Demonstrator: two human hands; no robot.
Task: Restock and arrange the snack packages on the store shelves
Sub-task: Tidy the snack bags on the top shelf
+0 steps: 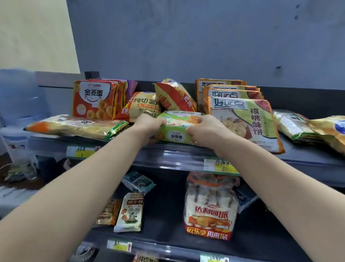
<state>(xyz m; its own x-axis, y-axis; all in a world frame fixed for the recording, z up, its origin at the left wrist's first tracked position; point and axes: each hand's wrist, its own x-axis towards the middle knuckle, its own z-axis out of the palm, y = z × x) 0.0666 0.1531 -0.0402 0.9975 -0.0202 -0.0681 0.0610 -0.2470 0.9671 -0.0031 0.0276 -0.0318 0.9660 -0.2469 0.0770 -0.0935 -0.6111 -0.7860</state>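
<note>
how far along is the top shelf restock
Done: orange ring packs and walnut biscuit packs stand upright in rows. In hand: left grip and right grip hold the green pack at the shelf front. Left: the flat bag and yellow bags lie loose; a red bag leans.

1 wide-angle head camera faces forward from just above the top shelf, looking down onto the lower shelf. It is near: forearms run from the bottom corners to the left hand and right hand gripping a pack mid-frame.
</note>
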